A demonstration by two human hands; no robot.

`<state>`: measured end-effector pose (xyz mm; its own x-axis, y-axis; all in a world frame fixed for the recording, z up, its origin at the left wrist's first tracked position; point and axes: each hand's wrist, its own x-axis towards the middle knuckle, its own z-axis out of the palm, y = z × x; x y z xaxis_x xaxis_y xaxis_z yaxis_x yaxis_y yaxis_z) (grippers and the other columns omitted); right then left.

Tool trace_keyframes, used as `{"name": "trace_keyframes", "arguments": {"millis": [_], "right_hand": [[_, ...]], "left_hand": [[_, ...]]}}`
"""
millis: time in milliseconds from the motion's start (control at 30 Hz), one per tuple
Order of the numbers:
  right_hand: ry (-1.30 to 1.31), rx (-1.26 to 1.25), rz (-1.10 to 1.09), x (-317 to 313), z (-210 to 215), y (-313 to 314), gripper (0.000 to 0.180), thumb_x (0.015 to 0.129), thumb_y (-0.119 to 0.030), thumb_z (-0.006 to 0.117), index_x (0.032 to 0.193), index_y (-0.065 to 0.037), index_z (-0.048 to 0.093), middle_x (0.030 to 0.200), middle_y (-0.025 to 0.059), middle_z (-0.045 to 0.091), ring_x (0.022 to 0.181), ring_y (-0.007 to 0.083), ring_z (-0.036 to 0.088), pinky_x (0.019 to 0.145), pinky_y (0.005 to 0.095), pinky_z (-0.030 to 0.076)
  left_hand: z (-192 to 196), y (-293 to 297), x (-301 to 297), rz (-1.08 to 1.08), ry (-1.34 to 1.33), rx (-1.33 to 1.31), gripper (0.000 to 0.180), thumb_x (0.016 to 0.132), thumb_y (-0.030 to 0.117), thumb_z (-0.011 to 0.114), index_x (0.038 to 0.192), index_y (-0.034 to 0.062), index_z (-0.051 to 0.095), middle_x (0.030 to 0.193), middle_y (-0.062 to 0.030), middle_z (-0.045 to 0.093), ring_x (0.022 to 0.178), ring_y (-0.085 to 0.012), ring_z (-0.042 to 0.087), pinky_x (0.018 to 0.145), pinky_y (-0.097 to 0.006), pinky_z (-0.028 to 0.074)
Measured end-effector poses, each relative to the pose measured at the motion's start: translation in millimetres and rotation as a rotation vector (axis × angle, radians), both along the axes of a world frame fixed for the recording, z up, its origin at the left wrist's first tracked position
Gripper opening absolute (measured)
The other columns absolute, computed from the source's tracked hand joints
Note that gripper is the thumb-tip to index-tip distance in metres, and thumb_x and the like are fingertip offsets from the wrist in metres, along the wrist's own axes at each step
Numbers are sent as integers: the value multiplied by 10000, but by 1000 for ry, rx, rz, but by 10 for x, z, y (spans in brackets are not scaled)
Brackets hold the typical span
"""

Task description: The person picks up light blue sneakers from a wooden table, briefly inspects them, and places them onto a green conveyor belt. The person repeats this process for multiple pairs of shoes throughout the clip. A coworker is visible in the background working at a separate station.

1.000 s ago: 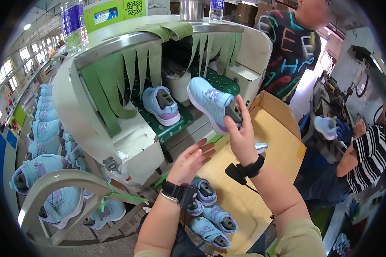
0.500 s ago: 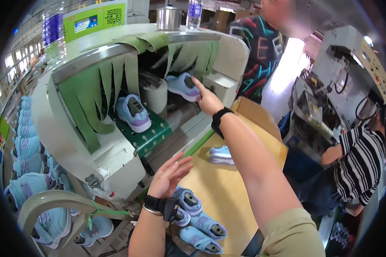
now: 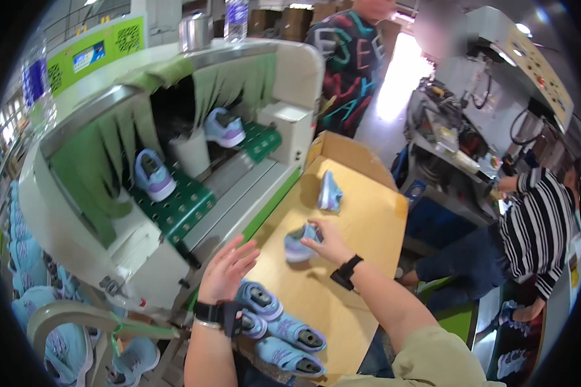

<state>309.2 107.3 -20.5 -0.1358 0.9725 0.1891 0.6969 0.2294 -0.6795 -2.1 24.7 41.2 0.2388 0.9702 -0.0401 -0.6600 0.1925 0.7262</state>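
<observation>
My right hand (image 3: 331, 242) grips a light blue and lilac shoe (image 3: 297, 245) by one end, over the pale wooden tabletop (image 3: 358, 258). Blur hides whether that shoe touches the table. My left hand (image 3: 227, 269) is open and holds nothing, its fingers stretched toward the held shoe. Just below it, several matching shoes (image 3: 284, 332) with dark inserts stand close together at the table's near end. Farther up the table is another blue shoe (image 3: 330, 192). One shoe (image 3: 153, 175) sits on the machine's left green belt, a second (image 3: 224, 127) in its right opening.
The white machine (image 3: 39, 200) with green strip curtains borders the table on the left. A cardboard edge (image 3: 355, 155) rises at the table's far end. Racked shoes (image 3: 29, 258) and a curved rail (image 3: 64, 309) stand at lower left. Co-workers stand behind and at right.
My right hand has come away from the shoe in the machine's right opening, back to the table, and now grips a shoe. The left hand stays open. The view has shifted rightward.
</observation>
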Motion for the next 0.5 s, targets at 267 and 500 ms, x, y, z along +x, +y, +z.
{"name": "trace_keyframes", "arguments": {"millis": [267,500], "right_hand": [[675,623,-54,177,1482,-452,814,947,-163,608,1554,-100,70,1200,131,531,1012,179,534,935,329,433],[669,480,-83,-152,1907,-477,833,920,-104,598,1542,-49,47,1305,148,466,1106,224,523,992,381,404]], "left_hand": [[-31,-8,40,-23,44,-9,493,1008,211,479,1442,2,377,1394,-218,497,1245,-352,536,1061,-456,423],[-25,64,95,-54,58,-21,516,1004,225,490,1450,-2,360,1403,-226,481,1250,-358,527,1060,-460,422]]}}
